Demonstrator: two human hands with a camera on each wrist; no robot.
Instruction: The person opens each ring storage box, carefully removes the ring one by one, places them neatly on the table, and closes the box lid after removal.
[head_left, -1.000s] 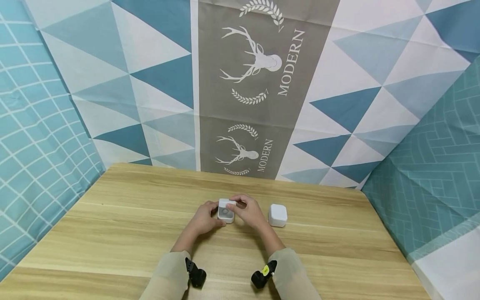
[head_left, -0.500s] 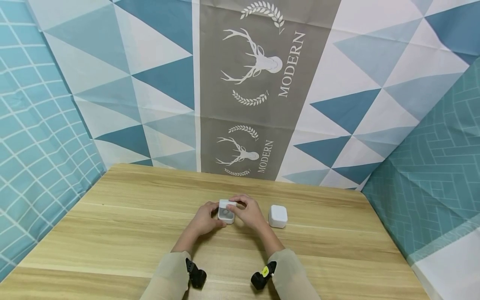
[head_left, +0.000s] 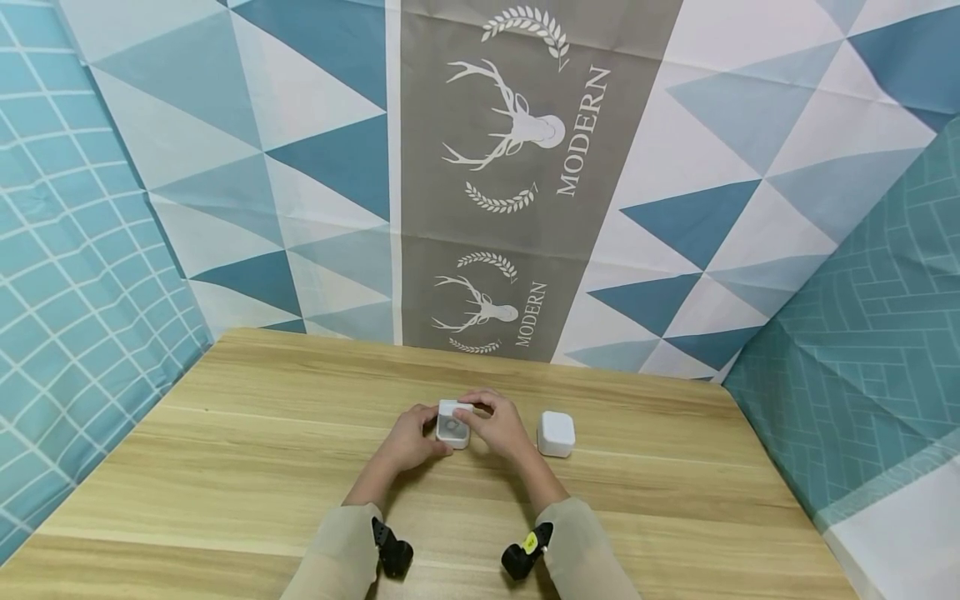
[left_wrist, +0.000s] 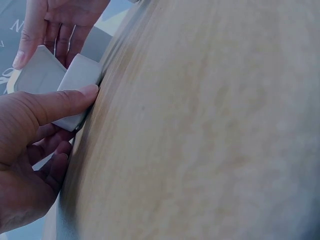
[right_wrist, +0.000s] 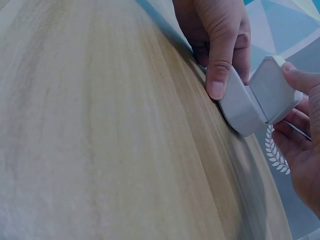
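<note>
A small white hinged box, like a ring box (head_left: 452, 429), stands on the table with its lid raised. Its grey interior faces the head camera and has a small round shape in the middle. The left hand (head_left: 407, 438) grips the base (left_wrist: 82, 75) between thumb and fingers, low against the tabletop. On the other side, the right hand (head_left: 498, 423) pinches the lid (right_wrist: 272, 89), thumb at its edge and fingers behind it. A second white box (head_left: 557, 433), with rounded corners and closed, sits just right of the right hand.
The wood-grain table (head_left: 262, 467) runs back to a patterned cloth (head_left: 495, 275) hung behind it. Tile-print cloths (head_left: 82, 250) flank the table at left and right. Black wrist cameras (head_left: 393, 550) sit at both sleeve cuffs.
</note>
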